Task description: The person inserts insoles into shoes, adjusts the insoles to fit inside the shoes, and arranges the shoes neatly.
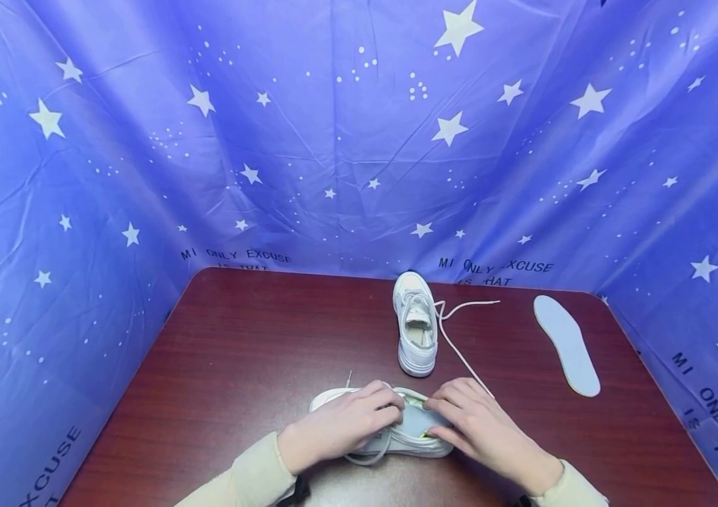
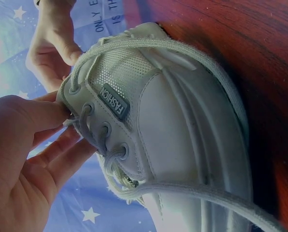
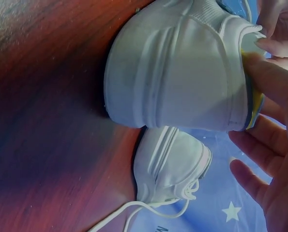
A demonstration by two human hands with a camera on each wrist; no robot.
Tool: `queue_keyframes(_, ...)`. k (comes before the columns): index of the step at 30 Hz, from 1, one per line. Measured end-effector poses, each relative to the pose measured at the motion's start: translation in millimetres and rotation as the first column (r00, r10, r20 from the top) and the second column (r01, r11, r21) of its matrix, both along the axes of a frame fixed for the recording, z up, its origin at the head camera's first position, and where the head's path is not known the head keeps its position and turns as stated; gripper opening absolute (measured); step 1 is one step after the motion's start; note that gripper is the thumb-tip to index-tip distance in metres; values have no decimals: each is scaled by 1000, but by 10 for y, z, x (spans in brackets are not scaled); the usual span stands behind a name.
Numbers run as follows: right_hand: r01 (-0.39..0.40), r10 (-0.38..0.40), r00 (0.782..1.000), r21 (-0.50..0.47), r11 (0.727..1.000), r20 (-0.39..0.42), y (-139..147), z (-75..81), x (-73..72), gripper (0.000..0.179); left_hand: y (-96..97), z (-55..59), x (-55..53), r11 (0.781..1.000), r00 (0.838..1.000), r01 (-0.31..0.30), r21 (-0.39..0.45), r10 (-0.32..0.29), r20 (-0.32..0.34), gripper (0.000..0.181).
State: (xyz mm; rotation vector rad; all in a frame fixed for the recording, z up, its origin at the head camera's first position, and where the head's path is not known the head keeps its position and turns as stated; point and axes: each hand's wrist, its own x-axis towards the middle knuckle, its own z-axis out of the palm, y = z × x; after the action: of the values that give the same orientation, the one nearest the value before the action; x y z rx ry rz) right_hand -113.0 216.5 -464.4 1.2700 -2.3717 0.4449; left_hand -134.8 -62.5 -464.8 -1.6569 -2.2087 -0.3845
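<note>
A white sneaker (image 1: 359,408) lies on its side near the table's front edge. My left hand (image 1: 390,410) grips its laced upper; in the left wrist view thumb and fingers (image 2: 47,116) pinch the eyelet edge beside a "FASHION" tag (image 2: 113,101). A light blue insole (image 1: 418,420) with a yellow-green underside sits partly inside the sneaker's opening. At the heel (image 3: 182,72), my right hand (image 1: 440,417) pinches that insole, one finger (image 3: 272,77) lying over the heel rim.
A second white sneaker (image 1: 416,324) stands upright further back, its loose lace (image 1: 460,352) trailing right and toward me. Another pale blue insole (image 1: 568,345) lies flat at the right. The dark red table (image 1: 238,338) is walled by blue star-print cloth (image 1: 333,141).
</note>
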Motion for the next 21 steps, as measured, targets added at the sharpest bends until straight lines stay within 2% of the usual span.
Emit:
queue_keyframes(8,4,-3,999,-22,1000,44,-26,-17,-13,25,2,0,4,1000,1000,6,13,-7,22,27)
queue_keyframes(14,-12,12,1000,-34,999,-22,-65,-21,-37,19,8,-11,9,1000,999,7,8,-7,50,26)
queue_keyframes(16,3,-3,999,-15,1000,-41,-78,-14,-35,21,10,-13,10,1000,999,6,5,-6,51,26)
queue_keyframes(21,92,-91,996,67,993,-13,-121,26,-8,26,10,-13,11,1000,999,-4,2,4,38,27)
